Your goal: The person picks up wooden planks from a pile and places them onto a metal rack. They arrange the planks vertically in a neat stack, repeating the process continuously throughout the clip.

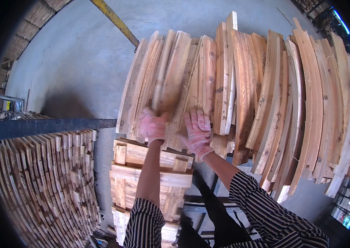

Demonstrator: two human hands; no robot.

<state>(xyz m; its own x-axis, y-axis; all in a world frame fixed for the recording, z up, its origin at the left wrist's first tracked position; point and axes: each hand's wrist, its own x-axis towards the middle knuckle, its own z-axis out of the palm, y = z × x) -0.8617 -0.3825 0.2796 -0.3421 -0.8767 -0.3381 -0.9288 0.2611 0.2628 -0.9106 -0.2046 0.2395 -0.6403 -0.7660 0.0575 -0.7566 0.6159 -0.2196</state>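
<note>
While grip of left hand (153, 125) cannot be determined, right hand (198, 130) lies flat on wooden boards (209, 78). Slatted panels (169, 178) lie nearer; dark metal beam (51, 127) runs left.

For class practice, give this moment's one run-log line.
pink-gloved left hand: curled, grip unclear; pink-gloved right hand: open; both at: long brown wooden boards

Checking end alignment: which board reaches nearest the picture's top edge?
The narrow pale board beyond and right of the right hand; its far end tops all others.
</note>
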